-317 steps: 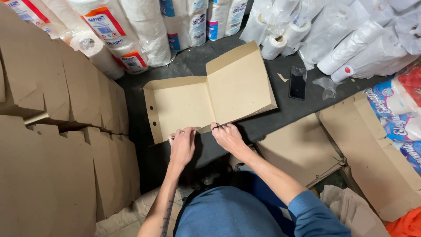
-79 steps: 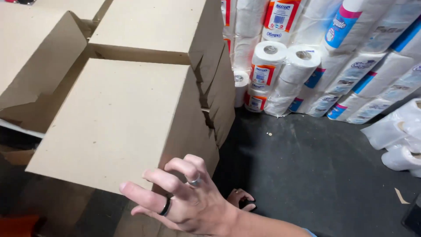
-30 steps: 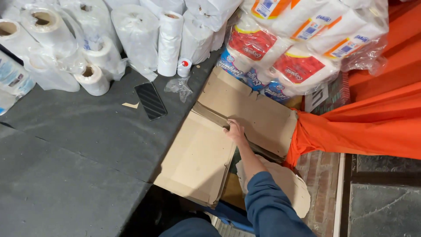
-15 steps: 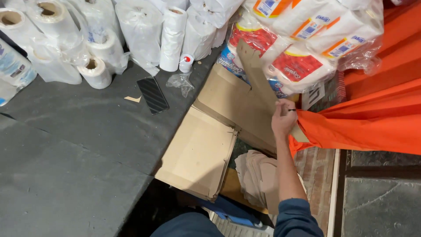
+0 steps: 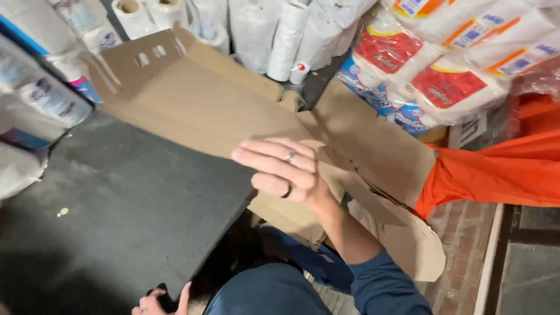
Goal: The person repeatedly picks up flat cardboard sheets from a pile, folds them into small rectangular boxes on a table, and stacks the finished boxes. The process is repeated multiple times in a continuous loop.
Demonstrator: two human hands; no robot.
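Head view, near to far, places relative to dark mat. Left hand at mat's near edge, low in frame, mostly cut off; cannot tell finger state. Right hand just beyond mat's right edge, fingers extended and close together, 2 rings visible, gripping edge of flat cardboard blank. Blank hangs tilted over mat's far side. Judgement: keep grip firm on edge, lower blank flat onto mat, square to its edge. Paper rolls crowd beyond mat; keep flaps off them.
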